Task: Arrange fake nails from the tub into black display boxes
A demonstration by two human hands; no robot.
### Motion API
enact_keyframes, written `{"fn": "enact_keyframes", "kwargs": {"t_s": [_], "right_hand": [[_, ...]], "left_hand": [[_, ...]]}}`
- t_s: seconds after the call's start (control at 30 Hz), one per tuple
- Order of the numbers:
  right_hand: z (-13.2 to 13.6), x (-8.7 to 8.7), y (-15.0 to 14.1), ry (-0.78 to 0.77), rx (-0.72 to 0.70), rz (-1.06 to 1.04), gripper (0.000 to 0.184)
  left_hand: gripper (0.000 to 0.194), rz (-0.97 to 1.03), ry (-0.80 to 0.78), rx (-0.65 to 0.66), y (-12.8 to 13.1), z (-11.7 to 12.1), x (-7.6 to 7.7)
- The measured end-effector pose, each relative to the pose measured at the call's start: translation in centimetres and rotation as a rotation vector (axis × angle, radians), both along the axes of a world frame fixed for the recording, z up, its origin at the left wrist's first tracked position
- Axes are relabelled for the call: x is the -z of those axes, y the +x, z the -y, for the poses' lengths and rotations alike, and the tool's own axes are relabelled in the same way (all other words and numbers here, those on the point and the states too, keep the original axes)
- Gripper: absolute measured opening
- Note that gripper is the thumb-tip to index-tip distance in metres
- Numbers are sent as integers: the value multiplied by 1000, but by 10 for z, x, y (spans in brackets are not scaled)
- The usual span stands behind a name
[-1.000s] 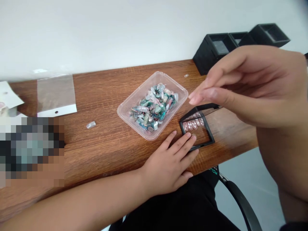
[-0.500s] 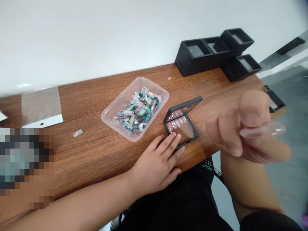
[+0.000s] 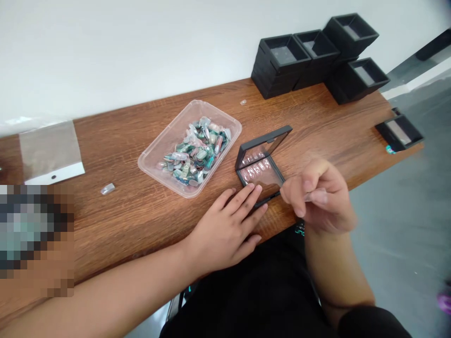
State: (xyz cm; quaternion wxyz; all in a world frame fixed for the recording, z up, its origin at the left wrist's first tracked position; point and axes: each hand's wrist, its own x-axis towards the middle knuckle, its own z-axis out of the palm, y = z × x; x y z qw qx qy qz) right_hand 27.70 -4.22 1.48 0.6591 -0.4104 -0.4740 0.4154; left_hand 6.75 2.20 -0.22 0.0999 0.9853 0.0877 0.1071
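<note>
My left hand (image 3: 225,230) lies flat with fingers spread, its fingertips on the near edge of a black hinged case (image 3: 262,143). The case's lid is tilted up, and a row of clear pinkish press-on nails (image 3: 259,170) sits inside along the hinge side. To the right of the case, raised above the desk's front edge, my right hand (image 3: 319,199) pinches a clear press-on nail (image 3: 310,196), mostly covered by the fingers. A clear plastic tub (image 3: 151,157) beyond my left hand holds a heap of mixed press-on nails (image 3: 200,155).
Black boxes (image 3: 282,61) are stacked at the wall, and another black case (image 3: 400,131) lies at the desk's right end. One loose nail (image 3: 108,188) and a clear bag with a white strip (image 3: 52,150) lie left. A tiny clear piece (image 3: 243,102) lies behind the tub.
My right hand has come down from high on the right toward the case, turning; the nail in its pinch came into sight. My left hand stays on the case. The view has shifted right.
</note>
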Motion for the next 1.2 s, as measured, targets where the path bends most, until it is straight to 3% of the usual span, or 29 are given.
{"fn": "enact_keyframes", "kwargs": {"t_s": [0.3,0.47,0.6,0.97,1.2], "right_hand": [[3,25,9,20,195,85,4],[7,28,2,71,374,498,20],[5,23,-2,151,307,708,25],[3,22,-4,125,223,746,24],[8,23,-1,128,237,897,14]], "left_hand": [[55,-11,18,-2,0,0,-3],[57,-10,27,-5,0,1,-2],[58,2,27,-6,1,2,-1],[61,6,27,-3,0,4,2],[61,20,48,-11,1,4,2]]}}
